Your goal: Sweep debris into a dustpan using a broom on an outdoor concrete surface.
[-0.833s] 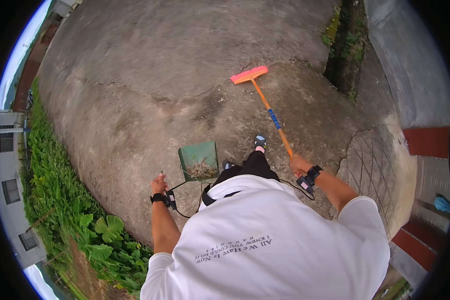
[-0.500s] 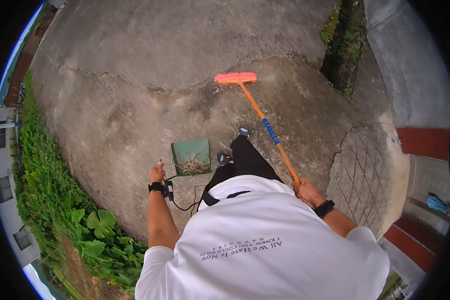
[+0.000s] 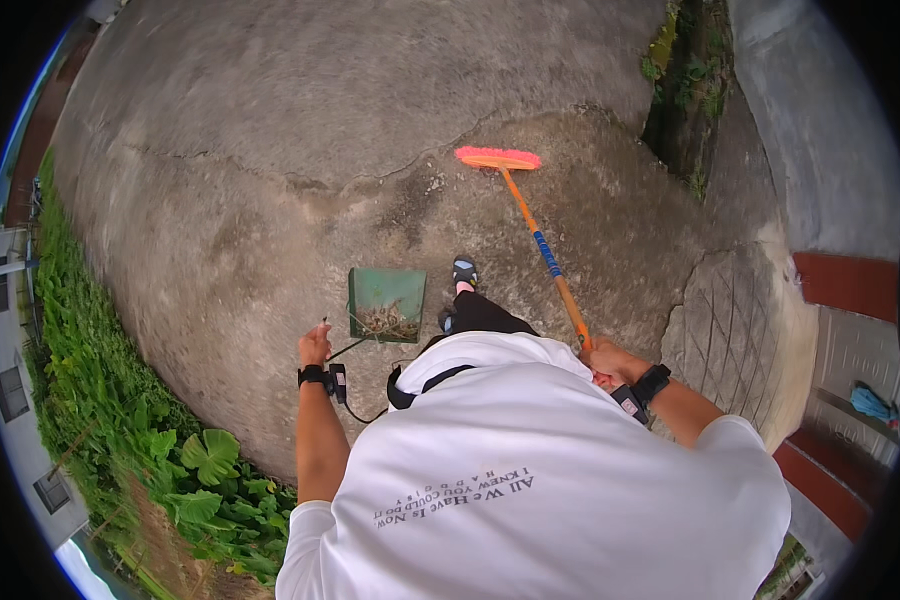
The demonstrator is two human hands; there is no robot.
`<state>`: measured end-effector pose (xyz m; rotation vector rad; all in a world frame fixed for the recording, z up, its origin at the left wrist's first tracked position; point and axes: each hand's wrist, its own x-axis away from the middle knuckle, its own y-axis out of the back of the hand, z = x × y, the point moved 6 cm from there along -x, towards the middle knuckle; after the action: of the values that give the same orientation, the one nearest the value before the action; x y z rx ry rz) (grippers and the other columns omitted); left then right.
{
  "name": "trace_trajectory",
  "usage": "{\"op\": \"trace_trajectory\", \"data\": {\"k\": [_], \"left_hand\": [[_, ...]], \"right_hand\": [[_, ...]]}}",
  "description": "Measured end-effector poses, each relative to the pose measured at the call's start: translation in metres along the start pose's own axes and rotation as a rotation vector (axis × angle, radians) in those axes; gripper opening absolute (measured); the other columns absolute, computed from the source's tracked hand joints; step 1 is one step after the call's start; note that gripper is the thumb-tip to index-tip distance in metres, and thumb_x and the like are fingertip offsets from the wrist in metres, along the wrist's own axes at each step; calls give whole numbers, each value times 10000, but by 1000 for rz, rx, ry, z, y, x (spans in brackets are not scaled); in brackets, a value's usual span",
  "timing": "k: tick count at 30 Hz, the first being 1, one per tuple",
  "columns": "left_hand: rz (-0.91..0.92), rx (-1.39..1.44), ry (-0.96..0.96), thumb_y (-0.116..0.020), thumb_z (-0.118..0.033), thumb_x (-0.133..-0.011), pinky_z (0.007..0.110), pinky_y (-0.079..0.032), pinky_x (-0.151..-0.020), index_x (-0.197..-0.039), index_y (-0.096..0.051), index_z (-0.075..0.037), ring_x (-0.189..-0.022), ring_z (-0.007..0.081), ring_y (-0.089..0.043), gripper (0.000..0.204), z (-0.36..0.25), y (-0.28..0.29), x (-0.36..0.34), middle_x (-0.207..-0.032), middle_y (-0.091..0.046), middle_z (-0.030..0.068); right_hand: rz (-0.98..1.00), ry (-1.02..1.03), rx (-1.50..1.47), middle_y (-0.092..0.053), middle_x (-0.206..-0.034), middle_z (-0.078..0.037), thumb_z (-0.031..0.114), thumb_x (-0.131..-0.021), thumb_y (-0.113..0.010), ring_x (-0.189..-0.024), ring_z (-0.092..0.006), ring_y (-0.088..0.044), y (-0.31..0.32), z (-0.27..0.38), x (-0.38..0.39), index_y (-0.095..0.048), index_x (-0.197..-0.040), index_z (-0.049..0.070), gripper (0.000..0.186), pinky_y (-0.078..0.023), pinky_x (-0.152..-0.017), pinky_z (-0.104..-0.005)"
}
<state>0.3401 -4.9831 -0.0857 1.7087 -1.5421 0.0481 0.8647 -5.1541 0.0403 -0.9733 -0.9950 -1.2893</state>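
My right hand (image 3: 608, 358) is wrapped round the upper end of the broom (image 3: 555, 275). Its orange pole with a blue wrapped band runs forward to an orange head with pink bristles, which rests on the concrete. On the left, my left hand (image 3: 315, 345) is closed round the thin dark handle of a green dustpan (image 3: 372, 290). Dry leaves and litter (image 3: 388, 322) lie inside the pan, gathered toward its near side. The pan is close to the ground beside my feet (image 3: 464, 270); whether it touches cannot be made out.
Cracked concrete (image 3: 240, 230) spreads around me. A drainage channel (image 3: 688, 100) with weeds cuts in at the far right. Leafy plants (image 3: 120, 380) border the left side. A wall with a red-brown band (image 3: 845, 285) and a blue cloth (image 3: 873, 403) stand at right.
The broom head has moved to the right across the concrete. The dustpan has shifted slightly right and away from me. My feet have changed position in a step.
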Motion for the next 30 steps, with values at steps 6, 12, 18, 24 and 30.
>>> {"op": "trace_trajectory", "data": {"k": [6,12,18,24,30], "left_hand": [[72,-32,23,-427,-323,-788,239,-292,-334,-813,-574,0,-339,95,-390,356,-28,-10,-41,-437,-436,41],[115,-45,-10,-432,-324,-783,241,-307,-339,-814,-568,1,-338,105,-398,354,-45,-21,-77,-443,-438,41],[186,-104,-70,-438,-331,-774,247,-346,-357,-828,-579,-18,-352,116,-436,348,-39,-32,-119,-432,-456,53],[297,-168,-137,-432,-373,-766,247,-365,-364,-785,-596,-70,-361,119,-452,344,-47,-50,-143,-430,-457,45],[312,-286,-250,-408,-373,-773,288,-380,-394,-790,-597,-77,-360,158,-462,352,-33,-48,-182,-430,-469,62]], "right_hand": [[79,-35,-167,-374,-452,8,133,-739,-442,-315,-62,-370,-14,35,49,-399,-641,63,129,-205,-234,-193],[-34,61,-393,-326,-450,54,108,-744,-453,-315,-35,-311,-30,52,63,-373,-601,89,164,-245,-268,-180],[-100,94,-371,-330,-417,24,100,-711,-408,-290,-65,-308,-17,85,12,-355,-559,96,161,-189,-235,-186],[-9,62,-443,-355,-418,7,90,-704,-401,-290,-71,-337,-65,41,-3,-365,-559,94,149,-209,-232,-189],[179,120,-884,-333,-466,43,119,-772,-456,-334,-30,-331,-153,33,66,-349,-603,96,202,-257,-272,-160]]}}
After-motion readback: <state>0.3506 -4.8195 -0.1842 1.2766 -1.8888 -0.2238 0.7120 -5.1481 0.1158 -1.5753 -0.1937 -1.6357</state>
